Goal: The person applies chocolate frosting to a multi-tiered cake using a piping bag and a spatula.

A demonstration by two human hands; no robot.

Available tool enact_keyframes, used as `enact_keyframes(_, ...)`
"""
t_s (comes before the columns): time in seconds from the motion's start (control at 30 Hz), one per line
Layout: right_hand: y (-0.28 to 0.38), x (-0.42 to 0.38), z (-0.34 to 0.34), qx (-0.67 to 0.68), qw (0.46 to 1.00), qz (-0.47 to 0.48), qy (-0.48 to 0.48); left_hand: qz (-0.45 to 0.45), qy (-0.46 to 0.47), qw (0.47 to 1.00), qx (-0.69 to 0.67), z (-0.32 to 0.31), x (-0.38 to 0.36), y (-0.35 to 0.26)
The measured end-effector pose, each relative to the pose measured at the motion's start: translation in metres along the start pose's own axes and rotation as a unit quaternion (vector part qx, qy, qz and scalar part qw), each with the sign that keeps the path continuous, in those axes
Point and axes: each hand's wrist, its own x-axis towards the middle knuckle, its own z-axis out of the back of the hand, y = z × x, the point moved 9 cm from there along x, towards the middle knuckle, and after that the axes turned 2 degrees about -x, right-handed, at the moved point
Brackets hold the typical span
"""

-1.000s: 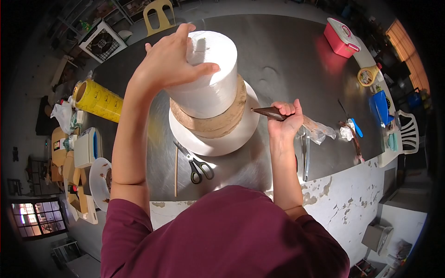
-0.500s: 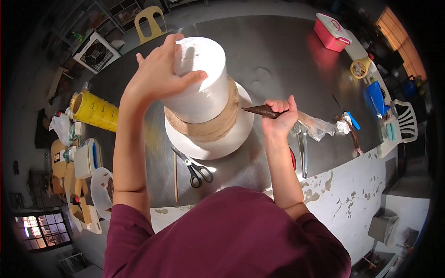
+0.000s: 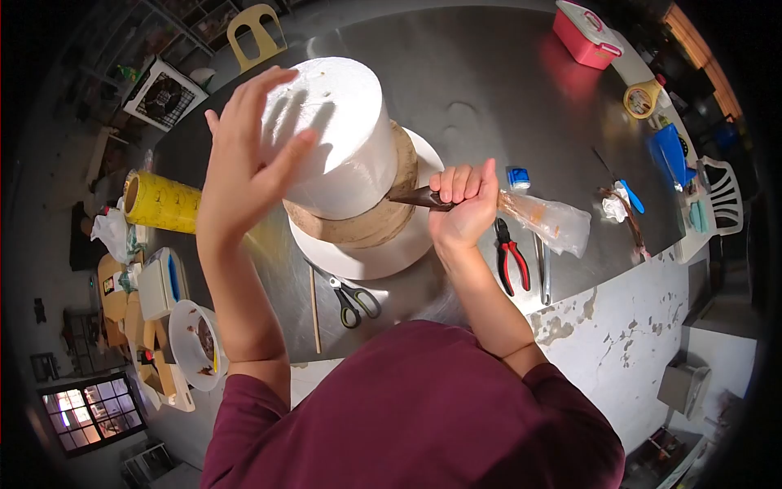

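Observation:
A white cylindrical cake tier stands on a wider brown tier, which rests on a round white board. My left hand is open at the upper tier's left side, fingers spread and casting shadows on its top. In my right hand is a piping bag with dark brown filling, gripped near its front. Its pointed tip meets the seam where the white tier sits on the brown one. The bag's loose clear end trails off to the right.
Scissors and a wooden stick lie before the board. Red-handled pliers and a small blue item are on the right. A yellow roll and a smeared white bowl stand left; a pink box sits far right.
My right hand has moved left, bringing the piping bag's tip from beside the brown tier to the seam. My left hand has shifted left and down, its thumb no longer over the top's middle.

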Motion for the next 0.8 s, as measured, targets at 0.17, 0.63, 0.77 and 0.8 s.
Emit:
enact_keyframes(0.17,-0.001,0.000,-0.005,-0.031,0.999,0.018,0.040,-0.008,0.042,0.999,0.017,-0.009,-0.010,-0.018)
enact_keyframes(0.63,-0.009,0.004,0.000,-0.045,0.999,-0.006,0.027,-0.025,0.054,0.998,-0.012,-0.015,-0.012,-0.016)
enact_keyframes(0.77,-0.012,0.005,0.001,-0.042,0.999,-0.014,0.013,-0.023,0.054,0.998,-0.018,-0.015,-0.012,-0.016)
enact_keyframes(0.8,-0.012,0.005,0.001,-0.041,0.999,-0.016,0.012,-0.023,0.055,0.998,-0.017,-0.015,-0.012,-0.016)
